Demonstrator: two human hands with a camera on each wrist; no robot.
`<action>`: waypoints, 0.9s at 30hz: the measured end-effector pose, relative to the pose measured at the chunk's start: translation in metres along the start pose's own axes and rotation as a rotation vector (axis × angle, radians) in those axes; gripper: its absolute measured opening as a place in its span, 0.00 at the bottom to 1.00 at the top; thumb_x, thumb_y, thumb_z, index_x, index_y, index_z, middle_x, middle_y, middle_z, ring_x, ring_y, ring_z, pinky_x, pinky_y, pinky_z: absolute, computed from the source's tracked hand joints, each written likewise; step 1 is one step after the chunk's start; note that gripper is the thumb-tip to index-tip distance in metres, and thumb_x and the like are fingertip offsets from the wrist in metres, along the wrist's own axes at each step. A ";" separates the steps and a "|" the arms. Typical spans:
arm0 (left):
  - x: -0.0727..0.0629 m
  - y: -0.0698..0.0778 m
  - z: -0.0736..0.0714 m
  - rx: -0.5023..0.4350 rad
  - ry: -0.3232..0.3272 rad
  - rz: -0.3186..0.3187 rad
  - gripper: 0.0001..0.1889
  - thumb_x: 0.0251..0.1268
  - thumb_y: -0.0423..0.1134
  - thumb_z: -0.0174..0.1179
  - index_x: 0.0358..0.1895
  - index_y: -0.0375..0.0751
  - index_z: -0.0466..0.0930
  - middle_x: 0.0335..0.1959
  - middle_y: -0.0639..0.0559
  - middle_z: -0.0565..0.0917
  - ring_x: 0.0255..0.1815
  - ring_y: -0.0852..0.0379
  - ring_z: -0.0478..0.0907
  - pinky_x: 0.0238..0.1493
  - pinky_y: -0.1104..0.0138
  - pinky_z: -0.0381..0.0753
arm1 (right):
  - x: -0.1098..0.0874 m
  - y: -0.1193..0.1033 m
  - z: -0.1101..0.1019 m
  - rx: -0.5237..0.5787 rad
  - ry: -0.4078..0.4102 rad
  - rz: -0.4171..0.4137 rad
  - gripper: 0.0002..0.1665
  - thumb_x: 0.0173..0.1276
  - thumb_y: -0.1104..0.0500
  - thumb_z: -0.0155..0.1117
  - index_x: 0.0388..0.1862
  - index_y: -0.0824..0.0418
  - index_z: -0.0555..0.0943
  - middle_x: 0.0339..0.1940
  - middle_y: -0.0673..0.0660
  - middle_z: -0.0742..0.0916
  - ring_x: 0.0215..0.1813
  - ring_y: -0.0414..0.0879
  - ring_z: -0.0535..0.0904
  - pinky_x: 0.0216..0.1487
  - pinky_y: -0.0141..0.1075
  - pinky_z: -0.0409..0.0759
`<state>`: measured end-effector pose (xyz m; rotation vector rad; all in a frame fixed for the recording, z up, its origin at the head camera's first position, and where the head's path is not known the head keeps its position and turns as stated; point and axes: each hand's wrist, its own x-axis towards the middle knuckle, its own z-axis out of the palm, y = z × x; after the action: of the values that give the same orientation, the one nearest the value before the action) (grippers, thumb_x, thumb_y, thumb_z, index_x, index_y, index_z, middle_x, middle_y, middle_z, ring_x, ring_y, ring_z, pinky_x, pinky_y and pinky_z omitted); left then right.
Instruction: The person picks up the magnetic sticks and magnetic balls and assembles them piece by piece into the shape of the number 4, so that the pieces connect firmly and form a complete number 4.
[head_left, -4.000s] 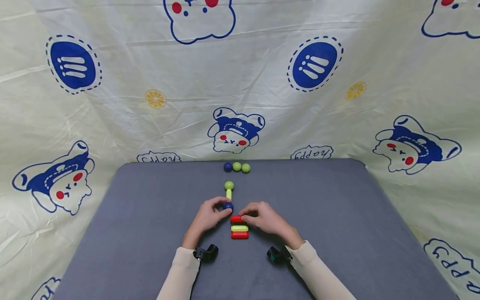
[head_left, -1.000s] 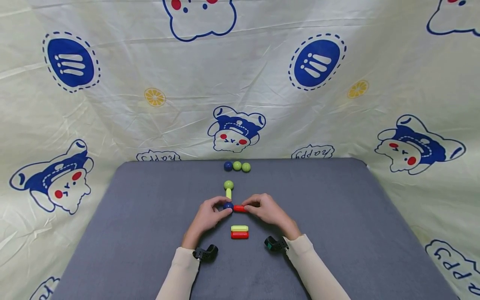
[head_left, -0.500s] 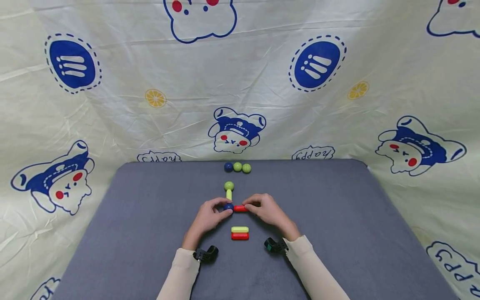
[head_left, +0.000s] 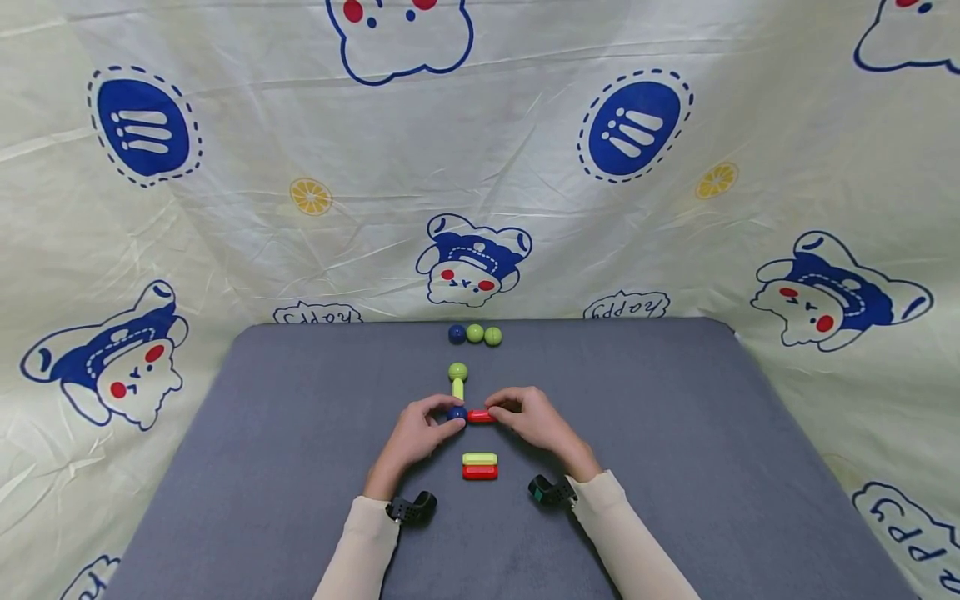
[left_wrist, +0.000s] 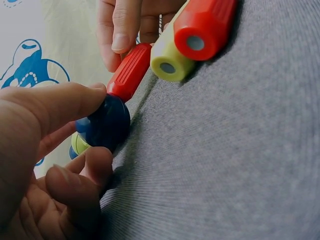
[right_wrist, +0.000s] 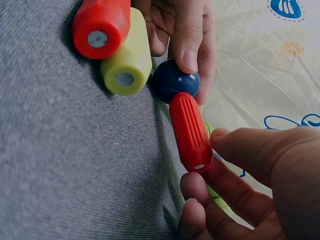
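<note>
My left hand (head_left: pixel 422 427) pinches a dark blue ball (left_wrist: pixel 106 122) between thumb and fingers. From that ball a yellow-green magnetic rod (head_left: pixel 457 388) runs away from me to a green ball (head_left: pixel 457 371). My right hand (head_left: pixel 528 421) pinches a red magnetic rod (right_wrist: pixel 190 132) near its outer end. The red rod's inner end meets the right side of the blue ball, at a right angle to the yellow-green rod. In the right wrist view a small metal disc shows in the red rod's free end.
Nearer me lie a second yellow-green rod (head_left: pixel 479 458) and another red rod (head_left: pixel 479 472), side by side. At the table's far edge another blue ball (head_left: pixel 457 334) and two green balls (head_left: pixel 475 333) stand in a row. The grey table (head_left: pixel 315 500) meets a printed curtain behind.
Since the oldest frame, my right hand has moved the red rod from beside the other two rods up to the blue ball. In the last second both hands hold still.
</note>
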<state>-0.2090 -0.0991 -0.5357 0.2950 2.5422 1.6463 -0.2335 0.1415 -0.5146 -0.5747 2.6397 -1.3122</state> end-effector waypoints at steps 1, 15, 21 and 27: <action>0.000 0.000 0.000 0.002 0.000 0.000 0.14 0.67 0.43 0.71 0.54 0.50 0.87 0.44 0.49 0.85 0.21 0.59 0.70 0.22 0.69 0.68 | 0.000 0.000 0.000 0.000 -0.004 0.003 0.10 0.74 0.59 0.67 0.50 0.59 0.89 0.46 0.51 0.90 0.46 0.42 0.82 0.51 0.37 0.80; 0.002 -0.001 0.002 0.002 -0.010 0.005 0.15 0.67 0.43 0.71 0.55 0.49 0.87 0.45 0.49 0.85 0.20 0.61 0.69 0.22 0.70 0.69 | 0.008 0.006 -0.019 -0.054 -0.007 0.019 0.15 0.74 0.56 0.68 0.56 0.60 0.86 0.51 0.55 0.89 0.49 0.47 0.85 0.50 0.43 0.83; 0.001 -0.002 0.002 0.009 -0.015 0.014 0.15 0.67 0.45 0.70 0.54 0.48 0.87 0.43 0.49 0.85 0.18 0.60 0.68 0.21 0.69 0.68 | 0.025 0.009 -0.038 -0.082 -0.007 0.025 0.20 0.74 0.57 0.68 0.61 0.63 0.82 0.53 0.59 0.88 0.51 0.52 0.85 0.49 0.46 0.85; 0.001 -0.001 0.000 0.009 -0.002 0.012 0.15 0.67 0.45 0.71 0.54 0.49 0.87 0.45 0.49 0.85 0.18 0.60 0.68 0.21 0.69 0.68 | 0.045 0.015 -0.049 -0.094 0.019 0.028 0.25 0.74 0.57 0.67 0.66 0.66 0.78 0.56 0.64 0.86 0.54 0.57 0.85 0.52 0.50 0.84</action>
<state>-0.2103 -0.0998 -0.5368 0.3128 2.5515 1.6382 -0.2925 0.1682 -0.4950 -0.5381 2.7269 -1.1967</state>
